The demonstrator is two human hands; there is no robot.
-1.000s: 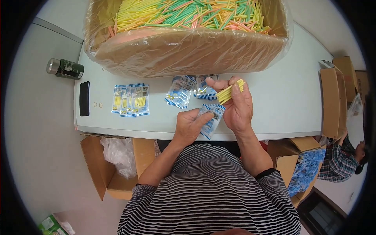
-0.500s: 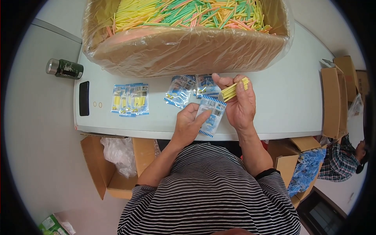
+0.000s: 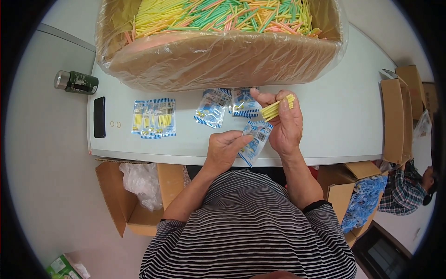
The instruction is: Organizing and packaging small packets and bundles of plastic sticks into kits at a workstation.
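Between thumb and fingers, my left hand [image 3: 224, 149] pinches a small blue and clear plastic packet [image 3: 254, 144] above the table's near edge. My right hand [image 3: 286, 122] is closed around a bundle of short yellow sticks [image 3: 277, 108], whose ends point left, just over the packet's top. Behind my hands lie other blue and clear packets [image 3: 212, 108], with more packets [image 3: 244, 101] beside them. Farther left, a row of overlapping packets [image 3: 154, 118] shows yellow sticks inside. Beyond them stands a big plastic-lined carton [image 3: 223, 65] heaped with yellow, green, orange and pink sticks [image 3: 223, 16].
A dark phone [image 3: 100, 117], two rubber bands [image 3: 115, 124] and a green flask [image 3: 76, 82] lie at the table's left. Below the near edge are an open carton with clear plastic [image 3: 141, 183] and one full of blue packets [image 3: 364, 202]. Another person [image 3: 404, 190] is at the right.
The packet in my left hand has moved slightly down and right, and tilted more. My right hand keeps its hold on the yellow sticks, nearly in the same place.
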